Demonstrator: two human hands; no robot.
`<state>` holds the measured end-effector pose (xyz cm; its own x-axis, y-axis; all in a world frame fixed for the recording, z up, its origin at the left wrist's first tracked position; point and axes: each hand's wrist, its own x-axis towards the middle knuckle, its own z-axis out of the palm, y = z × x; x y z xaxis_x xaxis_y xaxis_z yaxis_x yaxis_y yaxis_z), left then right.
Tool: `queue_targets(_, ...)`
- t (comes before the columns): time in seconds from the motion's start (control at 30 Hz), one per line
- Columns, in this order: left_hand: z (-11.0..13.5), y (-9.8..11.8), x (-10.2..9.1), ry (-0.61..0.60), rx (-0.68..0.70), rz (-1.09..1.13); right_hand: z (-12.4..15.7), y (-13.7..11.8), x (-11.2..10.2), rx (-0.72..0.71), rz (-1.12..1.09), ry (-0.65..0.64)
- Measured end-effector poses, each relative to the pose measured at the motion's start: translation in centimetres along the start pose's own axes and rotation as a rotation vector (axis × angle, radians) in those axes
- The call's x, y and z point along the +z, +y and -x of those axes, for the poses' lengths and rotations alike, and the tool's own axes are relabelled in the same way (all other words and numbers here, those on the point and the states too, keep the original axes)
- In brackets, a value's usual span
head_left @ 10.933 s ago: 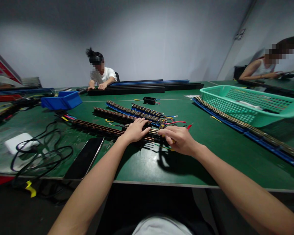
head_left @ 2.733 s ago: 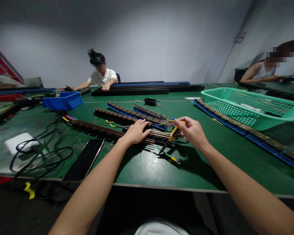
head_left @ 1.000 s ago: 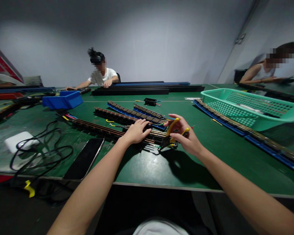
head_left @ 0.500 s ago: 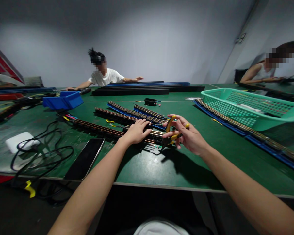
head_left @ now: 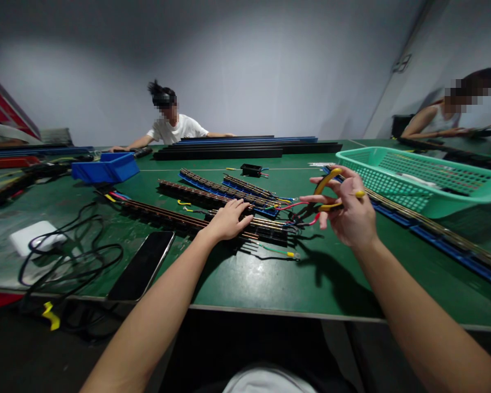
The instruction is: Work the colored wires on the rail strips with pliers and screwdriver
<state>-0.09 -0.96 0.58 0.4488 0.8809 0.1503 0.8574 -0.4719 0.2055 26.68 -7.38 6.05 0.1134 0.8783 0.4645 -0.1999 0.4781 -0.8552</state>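
Observation:
My left hand (head_left: pixel 229 220) lies palm down with its fingers spread across a bundle of dark rail strips (head_left: pixel 163 216) with copper-coloured bars. To its right, my right hand (head_left: pixel 355 213) grips yellow-handled pliers (head_left: pixel 326 181), whose dark jaws point left toward the strips' wire ends. Around the jaws run a red wire (head_left: pixel 291 206) and other thin leads; whether the jaws pinch one of them I cannot tell. A green wire with a yellow terminal (head_left: pixel 290 254) sticks out on the near side. Behind my left hand lie blue-based rail strips (head_left: pixel 225 188).
A green basket (head_left: pixel 393 191) stands at right, beside a long blue-based rail (head_left: pixel 433 232). A phone (head_left: pixel 141 267), a white charger (head_left: pixel 36 237) with black cables and a blue bin (head_left: pixel 105 168) are at left. Co-workers sit across the table, one behind dark bars (head_left: pixel 245 150).
My right hand has moved right and slightly up with the pliers, away from the strip ends. The wire ends there now show. My left hand has stayed in place.

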Motion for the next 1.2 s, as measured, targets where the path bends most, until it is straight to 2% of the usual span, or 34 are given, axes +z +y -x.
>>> queue_targets(0.17, 0.1, 0.2, -0.1, -0.005, -0.016, 0.000, 0.1, -0.2, -0.2, 0.034, 0.089, -0.016)
queue_targets(0.37, 0.0, 0.0, 0.0, 0.002, -0.011, 0.003, 0.5, 0.1, -0.2, -0.013, 0.190, -0.038)
queue_targets(0.63, -0.1, -0.2, 0.2, 0.011, -0.001, 0.023, 1.4, 1.0, 0.6, -0.003, 0.393, -0.188)
queue_targets(0.7, -0.1, -0.2, 0.2, 0.012, -0.003, 0.029, 1.8, 1.0, 0.9, -0.067, 0.490, -0.311)
queue_targets(0.83, -0.1, -0.1, 0.3, 0.007, -0.016, 0.031, 2.4, 0.9, 1.4, -0.229, 0.752, -0.867)
queue_targets(0.9, -0.1, -0.1, 0.2, -0.002, -0.015, 0.028, 2.4, 0.8, 1.5, -0.242, 0.832, -1.046)
queue_targets(1.1, -0.1, 0.0, 0.0, -0.012, -0.028, 0.031, 1.9, 0.2, 1.2, -0.175, 0.816, -1.203)
queue_targets(1.17, -0.1, 0.0, 0.0, -0.009, -0.026, 0.032, 2.0, 0.1, 1.3, -0.170, 0.805, -1.174)
queue_targets(1.2, -0.1, 0.0, 0.0, -0.006, -0.026, 0.034, 2.0, 0.2, 1.3, -0.173, 0.794, -1.120)
